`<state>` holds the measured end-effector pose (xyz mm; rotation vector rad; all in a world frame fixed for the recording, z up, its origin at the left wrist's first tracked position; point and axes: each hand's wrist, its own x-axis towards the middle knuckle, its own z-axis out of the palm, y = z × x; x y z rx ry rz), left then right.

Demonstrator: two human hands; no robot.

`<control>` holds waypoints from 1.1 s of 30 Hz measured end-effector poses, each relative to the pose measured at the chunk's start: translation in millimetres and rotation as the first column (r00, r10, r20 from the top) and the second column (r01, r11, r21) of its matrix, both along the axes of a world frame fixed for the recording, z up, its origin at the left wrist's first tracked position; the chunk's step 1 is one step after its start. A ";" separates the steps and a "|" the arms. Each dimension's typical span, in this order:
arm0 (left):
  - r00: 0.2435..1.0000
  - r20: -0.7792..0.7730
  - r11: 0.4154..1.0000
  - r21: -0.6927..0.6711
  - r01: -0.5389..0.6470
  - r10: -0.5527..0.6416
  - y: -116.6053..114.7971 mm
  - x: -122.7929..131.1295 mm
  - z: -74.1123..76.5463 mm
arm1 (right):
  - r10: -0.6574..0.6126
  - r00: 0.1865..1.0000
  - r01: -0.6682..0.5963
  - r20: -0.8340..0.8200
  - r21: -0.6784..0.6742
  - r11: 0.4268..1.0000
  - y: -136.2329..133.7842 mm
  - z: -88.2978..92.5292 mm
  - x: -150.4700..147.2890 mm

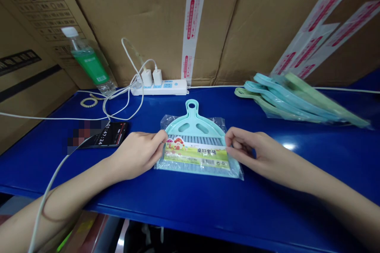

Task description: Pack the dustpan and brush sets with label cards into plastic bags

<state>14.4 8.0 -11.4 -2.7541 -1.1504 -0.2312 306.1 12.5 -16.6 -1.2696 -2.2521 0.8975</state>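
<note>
A light-blue dustpan and brush set (192,126) lies on the blue table in front of me, handle pointing away. Clear plastic wrapping covers it, and a printed label card (196,153) sits across the brush bristles. At the set's left edge, my left hand (142,152) pinches the wrapping between thumb and fingers. On the opposite edge, my right hand (246,146) has its fingers curled and thumb pressed near the wrapping, gripping the side of the packaged set.
Several wrapped dustpans (297,99) are piled at the back right. A white power strip (175,87) with chargers and looping cables stands against the cardboard (142,12). To the left are a bottle (89,63), a beaded bracelet (89,102) and a phone (109,135).
</note>
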 end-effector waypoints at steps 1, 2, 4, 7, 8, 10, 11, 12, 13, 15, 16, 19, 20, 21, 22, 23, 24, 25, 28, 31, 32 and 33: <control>1.000 -0.007 1.000 0.012 -0.003 0.003 -0.1 -0.2 -0.3 | -0.002 1.000 0.002 -0.001 0.001 1.000 0.1 0.2 -0.1; 1.000 -0.017 1.000 0.028 -0.008 0.009 -0.3 -0.4 -0.5 | -0.004 1.000 0.004 -0.002 0.001 1.000 0.2 0.3 -0.1; 0.999 -0.034 0.998 0.057 -0.020 0.022 -0.5 -0.8 -0.9 | -0.008 1.000 0.008 -0.001 -0.001 1.000 0.5 0.6 -0.2; 0.999 -0.033 0.997 0.081 -0.012 0.015 -0.3 -1.0 -0.7 | -0.015 1.000 0.015 0.002 0.003 1.000 0.6 1.0 -0.1; 1.000 -0.028 0.996 0.084 -0.007 0.009 -0.2 -0.9 -0.5 | -0.017 1.000 0.017 0.002 0.007 1.000 0.5 1.1 0.0; 1.000 -0.016 0.996 0.095 0.004 -0.003 0.1 -0.6 0.1 | -0.017 1.000 0.017 0.002 0.021 1.000 0.2 1.4 0.2; 1.000 -0.011 0.995 0.100 0.007 -0.006 0.1 -0.5 0.4 | -0.016 1.000 0.016 0.004 0.026 1.000 0.1 1.5 0.2; 1.000 -0.005 0.995 0.104 0.008 -0.007 0.1 -0.5 0.7 | -0.014 1.000 0.013 0.008 0.031 0.999 -0.1 1.6 0.2; 1.000 0.002 0.994 0.107 0.008 -0.009 0.1 -0.4 1.0 | -0.010 1.000 0.009 0.013 0.036 0.999 -0.3 1.8 0.1; 1.000 0.021 0.995 0.103 0.013 -0.015 -0.2 -0.3 1.4 | 0.001 1.000 -0.002 0.023 0.048 0.999 -0.6 2.5 -0.2; 0.999 0.031 0.995 0.097 0.020 -0.023 -0.4 -0.2 1.4 | 0.009 1.000 -0.011 0.028 0.056 0.998 -0.8 3.0 -0.5; 0.997 0.060 0.996 0.069 0.053 -0.057 -1.0 0.4 1.6 | 0.057 0.998 -0.061 0.039 0.103 0.993 -1.5 5.4 -1.5; 0.996 0.069 0.996 0.061 0.061 -0.065 -1.2 0.6 1.7 | 0.077 0.996 -0.081 0.042 0.117 0.990 -1.8 6.4 -1.6; 0.994 0.078 0.996 0.053 0.066 -0.070 -1.3 0.9 1.9 | 0.097 0.994 -0.102 0.045 0.123 0.987 -2.3 7.5 -1.7; 0.994 0.087 0.997 0.045 0.069 -0.073 -1.4 1.1 2.1 | 0.113 0.993 -0.117 0.045 0.122 0.986 -2.8 8.4 -1.5; 0.992 0.097 0.997 0.036 0.072 -0.075 -1.4 1.2 2.3 | 0.123 0.991 -0.127 0.045 0.112 0.985 -3.4 9.3 -1.3; 0.992 0.104 0.997 0.024 0.074 -0.076 -1.3 1.1 2.2 | 0.129 0.990 -0.133 0.047 0.096 0.986 -4.2 10.0 -1.0; 0.992 0.107 0.997 0.008 0.073 -0.073 -1.1 0.8 2.0 | 0.132 0.990 -0.135 0.049 0.082 0.987 -4.9 10.4 -0.6; 0.991 0.116 0.997 -0.029 0.067 -0.064 -0.2 -1.1 -0.6 | 0.132 0.989 -0.137 0.066 0.069 0.988 -6.2 9.7 -0.1; 0.989 0.130 0.997 -0.032 0.074 -0.069 0.8 -3.7 -4.4 | 0.148 0.986 -0.155 0.077 0.097 0.983 -4.9 5.9 -0.6; 0.988 0.133 0.996 -0.032 0.079 -0.074 1.0 -4.3 -5.2 | 0.152 0.985 -0.160 0.082 0.110 0.981 -4.2 4.4 -0.9; 0.988 0.134 0.996 -0.036 0.081 -0.076 1.1 -4.6 -5.5 | 0.150 0.985 -0.160 0.086 0.124 0.979 -3.5 3.0 -1.2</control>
